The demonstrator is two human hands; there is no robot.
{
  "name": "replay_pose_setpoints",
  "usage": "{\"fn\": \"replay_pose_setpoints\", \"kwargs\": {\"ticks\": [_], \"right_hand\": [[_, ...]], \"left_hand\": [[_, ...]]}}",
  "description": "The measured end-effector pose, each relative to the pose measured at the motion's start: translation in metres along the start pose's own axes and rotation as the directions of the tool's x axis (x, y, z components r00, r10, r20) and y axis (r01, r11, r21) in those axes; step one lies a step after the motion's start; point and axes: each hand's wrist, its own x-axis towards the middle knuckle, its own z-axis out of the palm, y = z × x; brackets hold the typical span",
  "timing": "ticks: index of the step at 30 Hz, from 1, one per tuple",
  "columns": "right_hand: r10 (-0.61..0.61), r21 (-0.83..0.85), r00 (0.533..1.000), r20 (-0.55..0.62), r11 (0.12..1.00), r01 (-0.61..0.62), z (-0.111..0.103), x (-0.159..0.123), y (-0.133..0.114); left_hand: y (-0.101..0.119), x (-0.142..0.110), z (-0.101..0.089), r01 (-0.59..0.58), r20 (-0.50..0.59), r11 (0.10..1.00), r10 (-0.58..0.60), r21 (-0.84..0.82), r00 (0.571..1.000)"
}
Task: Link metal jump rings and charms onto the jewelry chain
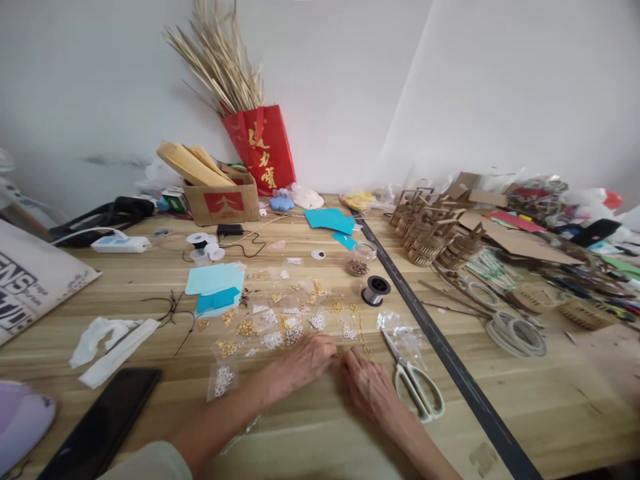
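My left hand [314, 353] and my right hand [364, 379] rest close together low over the wooden table, fingertips nearly meeting. Both have their fingers pinched; whatever is between them is too small to make out. A thin gold chain [362, 330] lies just beyond my right hand and runs behind its knuckles. Silver rings [349, 329] sit in a clear bag left of the chain. Beyond my left hand are small bags of silver pieces [295, 334] and gold pieces [246, 327]. Scissors with pale handles [418, 390] lie to the right of my right hand.
A wire spool [375, 291] stands beside a dark strip [425, 320] crossing the table. At right are small woven baskets [425, 230] and coiled tubing [517, 333]. A phone [103, 427] lies front left. Behind are a cardboard box [220, 203] and a red bag [267, 150].
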Motion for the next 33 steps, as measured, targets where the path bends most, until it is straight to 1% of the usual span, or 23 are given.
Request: {"fn": "replay_pose_setpoints", "kwargs": {"ticks": [2, 3, 6, 9, 12, 16, 19, 21, 23, 25, 27, 29, 33], "right_hand": [[0.013, 0.005, 1.000, -0.008, 1.000, -0.013, 0.001, 0.000, 0.001], [0.016, 0.004, 1.000, -0.013, 1.000, -0.016, 0.002, 0.000, 0.002], [0.013, -0.013, 1.000, -0.006, 1.000, -0.013, 0.002, -0.002, 0.004], [-0.002, -0.033, 1.000, 0.024, 0.999, 0.003, 0.001, -0.004, 0.006], [-0.031, -0.062, 0.998, 0.057, 0.998, 0.034, -0.002, -0.008, 0.006], [-0.034, -0.070, 0.993, 0.115, 0.997, 0.042, -0.009, -0.012, 0.004], [-0.039, 0.021, 0.984, 0.175, 0.999, 0.036, -0.024, -0.012, 0.000], [-0.047, 0.117, 0.984, 0.173, 0.993, 0.027, -0.037, -0.009, -0.005], [-0.072, 0.239, 0.980, 0.186, 0.971, 0.026, -0.049, -0.003, -0.011], [-0.118, 0.357, 0.970, 0.210, 0.933, 0.036, -0.057, 0.007, -0.017], [-0.157, 0.451, 0.960, 0.232, 0.892, 0.037, -0.059, 0.018, -0.022], [-0.158, 0.489, 0.952, 0.263, 0.872, 0.010, -0.055, 0.028, -0.023], [-0.178, 0.582, 0.955, 0.238, 0.813, 0.007, -0.042, 0.037, -0.020]], "left_hand": [[0.002, 0.003, -0.004, 0.009, 0.022, 0.994, -0.011, 0.111, 1.000], [0.005, 0.003, -0.007, 0.009, 0.023, 0.991, -0.012, 0.133, 1.000], [0.013, 0.003, -0.018, 0.018, 0.005, 0.994, -0.019, 0.104, 1.000], [0.017, -0.004, -0.029, 0.056, -0.014, 0.994, -0.055, 0.093, 0.998], [0.014, -0.015, -0.037, 0.118, -0.019, 0.987, -0.117, 0.112, 0.993], [0.008, -0.031, -0.040, 0.184, -0.067, 0.982, -0.181, 0.036, 0.981], [0.010, -0.039, -0.037, 0.199, -0.055, 0.979, -0.197, 0.040, 0.979], [0.014, -0.043, -0.032, 0.181, -0.056, 0.982, -0.179, 0.049, 0.982], [0.018, -0.045, -0.026, 0.152, -0.071, 0.987, -0.148, 0.057, 0.986], [0.020, -0.046, -0.020, 0.135, -0.086, 0.990, -0.132, 0.039, 0.988], [0.018, -0.047, -0.016, 0.137, -0.090, 0.991, -0.136, 0.007, 0.987], [0.014, -0.048, -0.013, 0.126, -0.097, 0.992, -0.128, -0.020, 0.987], [0.003, -0.050, -0.006, 0.123, -0.143, 0.991, -0.128, -0.046, 0.981]]}}
